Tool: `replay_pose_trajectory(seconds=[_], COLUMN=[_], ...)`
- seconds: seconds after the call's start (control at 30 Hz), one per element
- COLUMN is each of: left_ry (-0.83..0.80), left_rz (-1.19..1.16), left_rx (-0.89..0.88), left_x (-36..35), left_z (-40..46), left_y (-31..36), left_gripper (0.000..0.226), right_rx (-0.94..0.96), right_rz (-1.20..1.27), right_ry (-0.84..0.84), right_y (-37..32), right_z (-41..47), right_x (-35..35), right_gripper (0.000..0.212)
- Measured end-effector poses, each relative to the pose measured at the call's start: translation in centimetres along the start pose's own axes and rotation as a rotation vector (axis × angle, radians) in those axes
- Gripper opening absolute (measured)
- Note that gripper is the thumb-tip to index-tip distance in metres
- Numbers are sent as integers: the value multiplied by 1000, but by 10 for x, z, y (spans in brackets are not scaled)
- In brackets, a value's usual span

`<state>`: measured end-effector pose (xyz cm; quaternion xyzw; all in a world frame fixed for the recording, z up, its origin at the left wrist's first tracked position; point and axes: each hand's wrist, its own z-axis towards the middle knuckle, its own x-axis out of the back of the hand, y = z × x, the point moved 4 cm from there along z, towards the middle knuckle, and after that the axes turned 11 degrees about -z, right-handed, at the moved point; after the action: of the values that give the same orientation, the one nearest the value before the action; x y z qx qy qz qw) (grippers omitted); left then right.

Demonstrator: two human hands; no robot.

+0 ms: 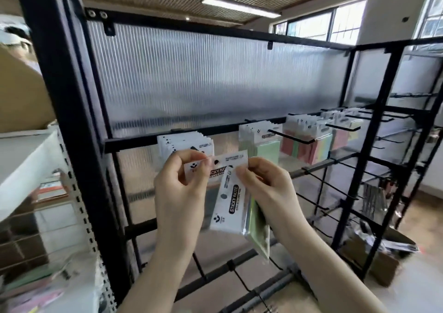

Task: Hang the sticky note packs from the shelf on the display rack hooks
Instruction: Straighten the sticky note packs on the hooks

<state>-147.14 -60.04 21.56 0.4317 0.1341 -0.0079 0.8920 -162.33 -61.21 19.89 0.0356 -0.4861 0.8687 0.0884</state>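
Both hands are up close to the display rack (72, 77). Left hand (178, 188) pinches the white header of a sticky note pack (227, 163) held level at the leftmost hook, where more packs (184, 142) already hang. Right hand (266, 188) has its grip closed around a second pack (231, 207), tilted downward, green notes showing. Further right, hooks carry green packs (266, 145) and pink ones (299, 145).
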Motion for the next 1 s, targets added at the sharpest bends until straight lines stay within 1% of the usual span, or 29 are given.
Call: replay_pose_trajectory(seconds=[0.17, 0.23, 0.4, 0.5, 0.57, 0.63, 0.73, 0.9, 1.0], left_ry=[67, 93, 212, 252, 276, 326, 424, 535, 569], left_rz=[17, 57, 259, 382, 455, 499, 541, 609, 654], left_rx=[-5, -39, -160, -145, -141, -142, -126, -56, -45], left_x=[-4, -4, -4, 2, 8, 13, 21, 24, 21], left_z=[1, 0, 4, 11, 16, 18, 23, 19, 8], left_y=[-5, -7, -14, -24, -32, -37, -44, -55, -58], left_gripper=[8, 8, 12, 26, 36, 39, 43, 33, 28], right_rx=[-7, 5, 3, 19, 12, -15, -73, -134, -137], right_rz=[67, 59, -18, -129, -155, -159, -172, -260, -307], right_ry=[-107, -125, -174, -167, -152, -144, -155, -178, -209], right_y=[9, 14, 29, 39, 46, 54, 63, 75, 82], right_z=[18, 24, 42, 55, 61, 67, 75, 78, 74], right_x=[-1, -2, -11, -16, -20, -23, -27, -26, -18], right_gripper=[9, 9, 11, 10, 16, 23, 26, 33, 23])
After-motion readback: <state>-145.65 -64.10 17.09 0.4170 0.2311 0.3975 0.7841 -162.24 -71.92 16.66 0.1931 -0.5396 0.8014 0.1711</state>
